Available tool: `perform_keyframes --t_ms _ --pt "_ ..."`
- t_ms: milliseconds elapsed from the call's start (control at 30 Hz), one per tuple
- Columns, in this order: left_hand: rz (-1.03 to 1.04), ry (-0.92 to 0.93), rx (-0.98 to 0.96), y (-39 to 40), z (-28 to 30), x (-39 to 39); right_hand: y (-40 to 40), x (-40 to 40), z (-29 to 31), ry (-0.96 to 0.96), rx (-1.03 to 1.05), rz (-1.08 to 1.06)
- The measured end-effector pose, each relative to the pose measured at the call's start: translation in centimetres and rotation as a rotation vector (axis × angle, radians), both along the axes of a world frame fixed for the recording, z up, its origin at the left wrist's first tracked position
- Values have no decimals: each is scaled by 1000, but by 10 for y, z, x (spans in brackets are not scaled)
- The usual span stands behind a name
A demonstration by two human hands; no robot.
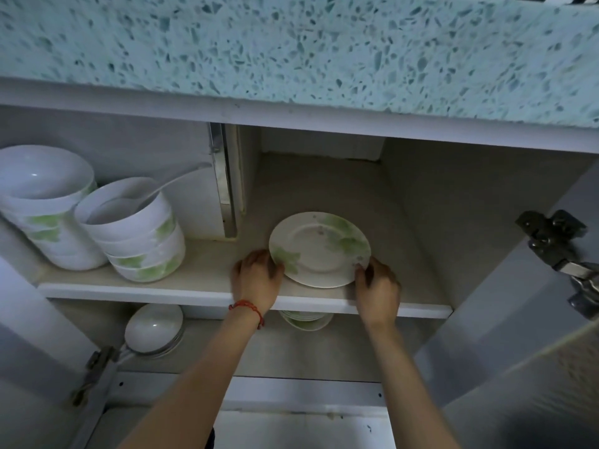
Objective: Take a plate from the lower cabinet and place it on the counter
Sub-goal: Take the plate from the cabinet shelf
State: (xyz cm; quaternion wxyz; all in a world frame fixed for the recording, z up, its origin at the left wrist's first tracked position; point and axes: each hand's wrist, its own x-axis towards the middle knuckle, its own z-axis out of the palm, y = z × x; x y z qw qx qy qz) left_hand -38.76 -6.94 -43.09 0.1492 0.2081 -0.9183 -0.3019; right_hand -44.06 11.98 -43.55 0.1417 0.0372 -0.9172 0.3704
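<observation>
A white plate (319, 249) with green leaf prints lies near the front of the upper shelf (207, 294) inside the open lower cabinet. My left hand (257, 278), with a red string bracelet on the wrist, grips the plate's left rim. My right hand (377, 288) grips its right rim. The plate's front edge looks slightly lifted over the shelf lip. The speckled blue-green counter (291, 50) runs across the top of the view, above the cabinet.
Two stacks of white bowls (48, 205) (136, 234) stand on the shelf's left, a spoon in the nearer stack. On the lower shelf sit a stack of plates (306, 319) and a white dish (152, 328). Open doors with metal hinges (557, 244) flank both sides.
</observation>
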Motion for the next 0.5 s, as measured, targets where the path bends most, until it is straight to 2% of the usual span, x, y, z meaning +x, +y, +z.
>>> perform_keyframes --t_ms 500 --pt "26 84 162 15 7 5 -1 13 1 29 -171 -56"
